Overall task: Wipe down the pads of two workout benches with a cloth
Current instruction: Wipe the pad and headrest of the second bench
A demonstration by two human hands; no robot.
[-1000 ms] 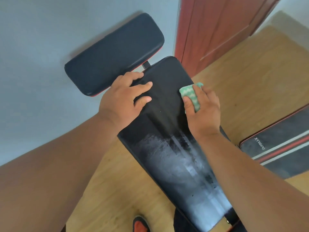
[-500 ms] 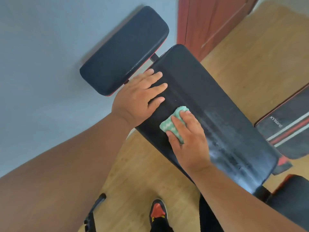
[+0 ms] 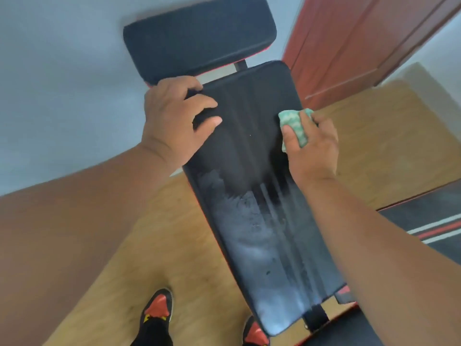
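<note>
Nearest the camera, two black shoes with red and orange toes stood on the wooden floor (image 3: 119, 258), the left shoe (image 3: 156, 309) beside the long pad's near left edge and the right shoe (image 3: 255, 333) partly under its near end. At the lower right corner lay the edge of a black pad with red trim, its shape mostly hidden by the right forearm. The long back pad (image 3: 252, 196) of the bench ran away from the person, its near half filmed with pale, streaky residue and its far half dark and clean-looking. Well to the right, a second bench pad (image 3: 436, 221) with white and red stripes lay partly in view. Further up the long pad, the left hand (image 3: 174, 123) rested on its left edge with the fingers spread apart and bent over the surface, the thumb lying flat toward the middle. Across from it, the right hand (image 3: 314, 146) pinched a folded green-and-white cloth (image 3: 293, 126) between thumb and fingers and pressed it against the pad's right edge. Beyond both hands, a short metal post joined the long pad to the black headrest pad (image 3: 199, 38), which sat crosswise with red trim along its underside. Behind it stood a pale grey wall (image 3: 62, 83), and to the right a reddish-brown door (image 3: 361, 46).
</note>
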